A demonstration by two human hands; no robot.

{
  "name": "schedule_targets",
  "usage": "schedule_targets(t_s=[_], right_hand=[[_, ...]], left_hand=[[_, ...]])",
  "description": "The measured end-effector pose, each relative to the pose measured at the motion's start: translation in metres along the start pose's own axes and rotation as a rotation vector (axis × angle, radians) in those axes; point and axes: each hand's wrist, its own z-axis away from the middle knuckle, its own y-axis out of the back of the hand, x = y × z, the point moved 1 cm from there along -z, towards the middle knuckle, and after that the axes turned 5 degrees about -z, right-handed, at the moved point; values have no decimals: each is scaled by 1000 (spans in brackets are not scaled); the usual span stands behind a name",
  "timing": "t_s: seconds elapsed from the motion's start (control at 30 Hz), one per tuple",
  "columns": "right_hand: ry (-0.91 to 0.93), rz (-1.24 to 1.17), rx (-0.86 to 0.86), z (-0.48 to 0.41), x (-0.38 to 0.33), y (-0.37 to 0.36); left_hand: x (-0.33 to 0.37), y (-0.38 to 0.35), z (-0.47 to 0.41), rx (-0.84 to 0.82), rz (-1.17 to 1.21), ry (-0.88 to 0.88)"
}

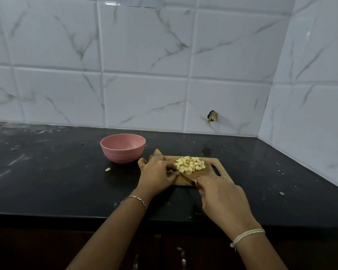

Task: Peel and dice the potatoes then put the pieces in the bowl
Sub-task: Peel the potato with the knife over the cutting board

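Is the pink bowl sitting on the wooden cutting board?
No, the pink bowl stands on the black counter, left of the cutting board.

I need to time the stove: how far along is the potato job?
Done: a pile of diced potato sits on the cutting board. In hand: the right hand grips the knife, blade by the left hand at the pile's edge. Remaining: the pink bowl looks empty, so moving the pieces remains; one stray piece lies on the counter.
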Motion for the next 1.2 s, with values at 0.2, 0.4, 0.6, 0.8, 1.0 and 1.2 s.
schedule_targets(t_s=[0.2, 0.4, 0.6, 0.8, 1.0, 1.2], right_hand=[[-20, -8, 89, 2, 6, 7], [16, -65, 74, -1, 1, -6], [-47, -45, 80, -6, 6, -20], [-122, -129, 137, -6, 8, -34], [-130, -209, 166, -2, 11, -39], [-165, -246, 153, -2, 14, -42]], left_hand=[[-4, 4, 2, 83, -32, 95], [-9, 9, 7, -32, -74, 167], [-9, 7, 6, -90, -71, 134], [-10, 7, 5, -103, -76, 121], [-8, 7, 4, -64, -40, 115], [-9, 8, 4, -114, -15, 105]])
